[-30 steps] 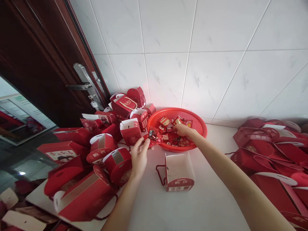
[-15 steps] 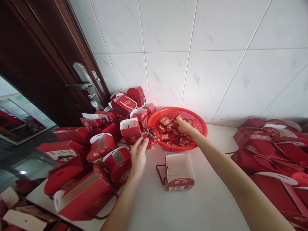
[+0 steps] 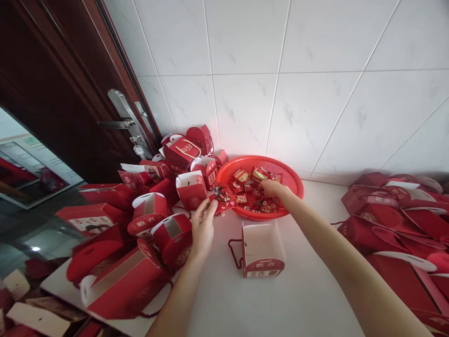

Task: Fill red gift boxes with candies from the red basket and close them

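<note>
My left hand [image 3: 203, 228] is closed on red candy packets [image 3: 224, 196] at the basket's near left rim, thumb on top. Inside the red plastic basket [image 3: 297, 187], my right hand [image 3: 275, 188] reaches down with curled fingers among wrapped candies [image 3: 270, 204]. Whatever its fingertips pinch is hidden. Just beyond those fingers lies a gold-and-red packet [image 3: 259, 174]. In front of the basket stands an open red gift box [image 3: 264, 252], its pale inside facing up and a dark red cord handle at its left side.
Many red gift boxes [image 3: 122, 285] crowd the white table's [image 3: 301, 299] left side, several open-topped. More red boxes [image 3: 396, 206] are piled at the right. Behind the basket rises a tiled wall [image 3: 245, 112]; a dark door [image 3: 70, 93] with a metal handle stands at the left.
My right hand has drawn slightly back toward me and right within the basket, uncovering the gold-and-red packet. My left hand keeps its hold on the candy packets.
</note>
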Available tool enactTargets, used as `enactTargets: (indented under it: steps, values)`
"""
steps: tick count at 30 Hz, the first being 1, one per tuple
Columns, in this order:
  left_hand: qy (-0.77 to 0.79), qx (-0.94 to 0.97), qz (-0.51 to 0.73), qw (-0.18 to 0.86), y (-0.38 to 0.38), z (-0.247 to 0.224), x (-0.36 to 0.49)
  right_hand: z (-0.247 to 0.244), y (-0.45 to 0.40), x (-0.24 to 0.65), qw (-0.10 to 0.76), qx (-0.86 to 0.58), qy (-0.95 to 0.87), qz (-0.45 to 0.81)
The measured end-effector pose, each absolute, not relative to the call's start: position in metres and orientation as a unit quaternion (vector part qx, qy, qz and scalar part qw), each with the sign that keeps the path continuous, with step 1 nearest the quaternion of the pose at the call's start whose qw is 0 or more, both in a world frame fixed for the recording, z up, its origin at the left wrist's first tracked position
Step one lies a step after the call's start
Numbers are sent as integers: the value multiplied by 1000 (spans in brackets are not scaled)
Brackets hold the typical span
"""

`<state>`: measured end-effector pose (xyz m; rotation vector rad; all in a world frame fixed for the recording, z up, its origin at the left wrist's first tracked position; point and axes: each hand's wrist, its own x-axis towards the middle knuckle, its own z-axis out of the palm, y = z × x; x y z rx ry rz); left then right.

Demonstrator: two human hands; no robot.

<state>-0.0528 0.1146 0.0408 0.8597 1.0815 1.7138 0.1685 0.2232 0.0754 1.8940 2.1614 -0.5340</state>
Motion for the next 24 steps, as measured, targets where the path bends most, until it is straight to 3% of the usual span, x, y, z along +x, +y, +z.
enactTargets:
  steps: [7,15,20,24]
  values:
    - [437,355,693,450,115,42,-53,73,230,160,134,647,733,-160]
    - [434,371,691,443,113,42,-54,67,231,165,96,652,739,-139]
    - [441,372,689,440,114,42,-53,67,237,168,24,645,750,-148]
    - [439,368,690,442,115,40,-54,68,242,171,-92,634,750,-165]
